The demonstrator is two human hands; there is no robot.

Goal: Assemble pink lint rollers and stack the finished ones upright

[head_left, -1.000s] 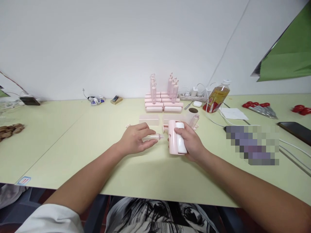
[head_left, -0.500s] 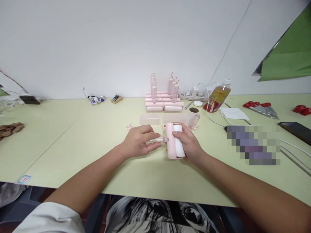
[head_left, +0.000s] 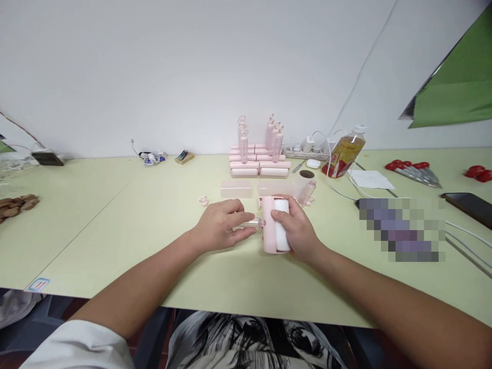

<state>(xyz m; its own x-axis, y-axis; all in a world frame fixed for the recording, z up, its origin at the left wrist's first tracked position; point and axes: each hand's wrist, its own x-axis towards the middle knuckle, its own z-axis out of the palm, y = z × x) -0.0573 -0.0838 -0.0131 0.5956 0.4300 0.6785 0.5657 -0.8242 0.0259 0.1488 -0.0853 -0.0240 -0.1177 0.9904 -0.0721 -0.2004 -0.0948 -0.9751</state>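
My left hand [head_left: 221,225] is closed on a clear pinkish tube handle [head_left: 251,223], which lies level with its narrow tip against the side of a lint roller head. Wrapped round that pink lint roller head [head_left: 270,225] with its white roll is my right hand [head_left: 300,228], thumb on the roll. A small pink end cap with a loop [head_left: 203,201] lies left of my hands. Behind them are translucent pink covers [head_left: 236,189], and another clear handle [head_left: 307,193] leans to the right. Whether the tube tip is inside the head, I cannot tell.
Finished-looking pink lint rollers [head_left: 259,169] with upright handles stand in rows by the wall. To the right are a drink bottle [head_left: 344,154], a power strip [head_left: 303,154], cables, red-handled tools [head_left: 413,171] and a phone [head_left: 469,207]. Brown pieces [head_left: 17,205] lie far left.
Both hands hold the same parts in nearly the same place. The roller head has shifted very slightly left and down, towards the left hand.
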